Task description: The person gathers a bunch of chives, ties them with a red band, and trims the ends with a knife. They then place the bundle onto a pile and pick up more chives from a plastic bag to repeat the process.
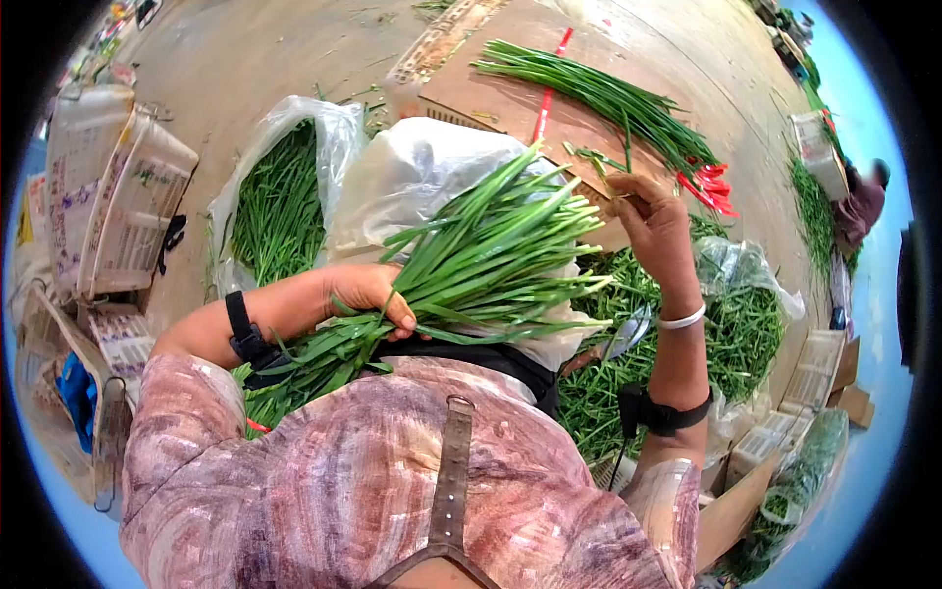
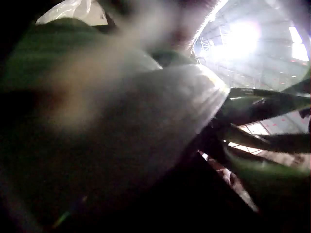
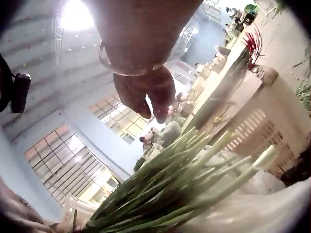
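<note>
My left hand (image 1: 373, 294) grips a bunch of garlic chives (image 1: 500, 250) across its leaves, close to my body. The pale cut ends fan out to the right, and they also show low in the right wrist view. Dark leaves (image 2: 146, 111) fill most of the left wrist view and hide the left fingers there. My right hand (image 1: 653, 231) is raised beyond the stem ends, its fingers bent and the thumb near the fingertips. Yellowish leaf scraps (image 1: 594, 157) appear right by those fingertips; I cannot tell whether one is pinched.
A chive bundle (image 1: 599, 93) lies on a cardboard-topped crate, with a red tie (image 1: 552, 88) and more red ties (image 1: 708, 187) beside it. Chives fill a plastic bag (image 1: 339, 137) at left. Loose greens (image 1: 741, 324) heap at right. White crates (image 1: 128, 196) stand far left.
</note>
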Demonstrator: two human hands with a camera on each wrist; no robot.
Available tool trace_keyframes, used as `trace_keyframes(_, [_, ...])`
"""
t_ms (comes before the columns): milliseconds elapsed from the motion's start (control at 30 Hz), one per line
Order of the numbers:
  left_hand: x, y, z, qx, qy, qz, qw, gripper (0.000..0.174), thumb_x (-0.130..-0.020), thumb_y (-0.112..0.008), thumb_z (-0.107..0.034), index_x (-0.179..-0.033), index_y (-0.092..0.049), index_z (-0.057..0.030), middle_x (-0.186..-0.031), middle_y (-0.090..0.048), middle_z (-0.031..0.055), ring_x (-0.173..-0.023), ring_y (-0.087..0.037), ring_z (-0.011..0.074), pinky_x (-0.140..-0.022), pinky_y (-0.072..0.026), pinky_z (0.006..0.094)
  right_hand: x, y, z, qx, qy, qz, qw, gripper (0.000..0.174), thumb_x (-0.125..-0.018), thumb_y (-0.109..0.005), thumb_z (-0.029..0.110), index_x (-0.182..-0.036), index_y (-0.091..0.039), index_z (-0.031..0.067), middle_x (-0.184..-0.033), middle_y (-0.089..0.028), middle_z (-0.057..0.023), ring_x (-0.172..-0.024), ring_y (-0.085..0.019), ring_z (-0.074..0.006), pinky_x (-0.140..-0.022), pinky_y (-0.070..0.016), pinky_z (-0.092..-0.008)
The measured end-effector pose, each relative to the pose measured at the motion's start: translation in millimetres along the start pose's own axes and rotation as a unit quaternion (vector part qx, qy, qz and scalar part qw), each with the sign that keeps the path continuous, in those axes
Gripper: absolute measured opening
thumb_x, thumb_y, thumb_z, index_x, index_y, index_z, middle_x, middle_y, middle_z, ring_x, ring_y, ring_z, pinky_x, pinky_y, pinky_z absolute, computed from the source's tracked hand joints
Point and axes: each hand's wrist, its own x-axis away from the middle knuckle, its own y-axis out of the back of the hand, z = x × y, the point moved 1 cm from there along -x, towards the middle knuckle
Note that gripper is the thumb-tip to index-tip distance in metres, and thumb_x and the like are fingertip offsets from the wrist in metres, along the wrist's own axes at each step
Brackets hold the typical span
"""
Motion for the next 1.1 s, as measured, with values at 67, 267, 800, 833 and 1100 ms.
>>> trace_keyframes(67, [0.1,3.6,5.3,-0.009,-0.003,-0.016,1.000,0.032,-0.070,-0.071,-0.005,-0.099,-0.059,0.0033,-0.082,-0.061,0.0109,-0.064,-0.057,0.0140,-0.056,-0.0464,0.0258,-9.5,-16.1,1.8,0.048,0.056,0.026,0.997,0.015,-0.081,-0.061,0.003,-0.096,-0.062,-0.0005,-0.081,-0.063,-0.0071,-0.072,-0.061,-0.0103,-0.061,-0.0478,-0.0241])
trace_keyframes(267, [-1.3,10.6,14.1,-0.063,-0.013,-0.041,0.997,0.062,-0.062,-0.077,-0.007,-0.118,-0.051,0.0008,-0.101,-0.059,0.0078,-0.087,-0.056,0.0150,-0.075,-0.0468,0.0285,-31.5,-47.0,0.1,0.260,0.161,0.112,0.946,0.011,-0.077,-0.063,0.012,-0.086,-0.063,0.0055,-0.082,-0.062,-0.0152,-0.072,-0.060,-0.0308,-0.064,-0.0479,-0.0380])
trace_keyframes(800, [8.7,-2.5,-12.4,-0.328,-0.077,-0.108,0.935,0.069,-0.061,-0.074,-0.007,-0.123,-0.042,-0.0029,-0.098,-0.061,0.0090,-0.084,-0.056,0.0153,-0.076,-0.0467,0.0312,-11.7,-19.9,10.1,0.195,-0.085,0.309,0.927,0.026,-0.073,-0.065,0.002,-0.099,-0.061,0.0002,-0.073,-0.062,-0.0092,-0.062,-0.056,-0.0147,-0.060,-0.0452,-0.0289])
trace_keyframes(833, [8.6,-1.9,-11.4,-0.328,-0.077,-0.107,0.935,0.069,-0.061,-0.074,-0.007,-0.123,-0.042,-0.0029,-0.098,-0.061,0.0090,-0.084,-0.056,0.0153,-0.076,-0.0467,0.0312,-10.0,-20.1,6.2,0.141,-0.065,0.269,0.951,0.024,-0.072,-0.066,0.003,-0.096,-0.063,0.0002,-0.075,-0.063,-0.0121,-0.066,-0.060,-0.0199,-0.061,-0.0467,-0.0309])
trace_keyframes(1100, [0.9,11.6,-2.8,-0.210,0.007,-0.036,0.977,0.051,-0.068,-0.067,-0.002,-0.115,-0.047,0.0000,-0.078,-0.061,0.0089,-0.065,-0.058,0.0141,-0.060,-0.0479,0.0281,-16.4,-13.9,-20.8,-0.033,-0.128,0.215,0.968,0.017,-0.081,-0.058,0.001,-0.097,-0.064,-0.0005,-0.079,-0.062,-0.0040,-0.072,-0.055,-0.0098,-0.067,-0.0451,-0.0237])
